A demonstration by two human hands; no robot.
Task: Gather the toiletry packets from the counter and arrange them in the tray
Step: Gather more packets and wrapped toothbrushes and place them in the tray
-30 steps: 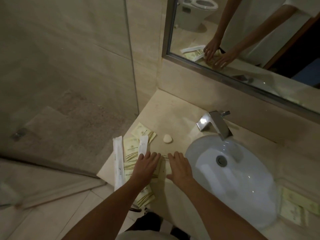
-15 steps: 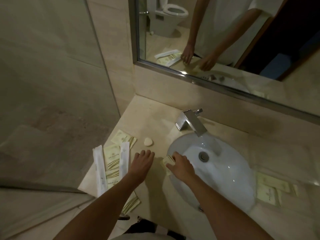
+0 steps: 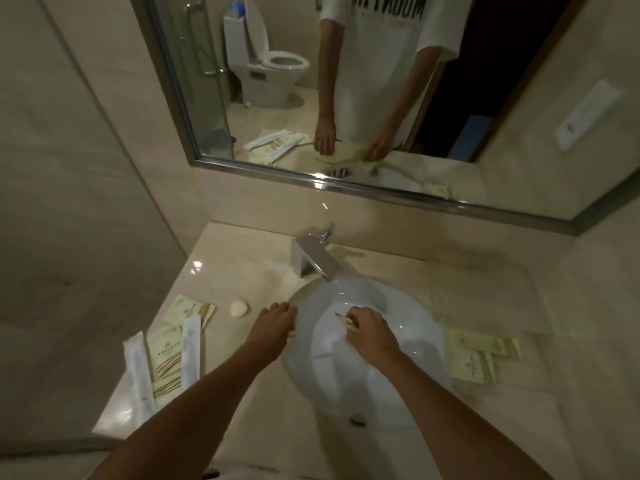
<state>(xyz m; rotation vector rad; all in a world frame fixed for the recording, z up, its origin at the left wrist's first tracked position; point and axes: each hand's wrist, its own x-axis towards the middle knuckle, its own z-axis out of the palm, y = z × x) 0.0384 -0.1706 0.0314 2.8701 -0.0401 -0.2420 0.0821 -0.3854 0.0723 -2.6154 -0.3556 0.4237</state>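
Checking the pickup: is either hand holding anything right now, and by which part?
The right hand pinches a packet by its near end over the sink. The left hand holds nothing visible.

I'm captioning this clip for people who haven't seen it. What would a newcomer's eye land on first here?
Probably the two bare arms reaching in from the bottom: the right hand pinches a packet over the white sink, while the left hand rests at the basin's left rim. Next, the packets scattered on the counter's left end, and the big mirror above reflecting a toilet.
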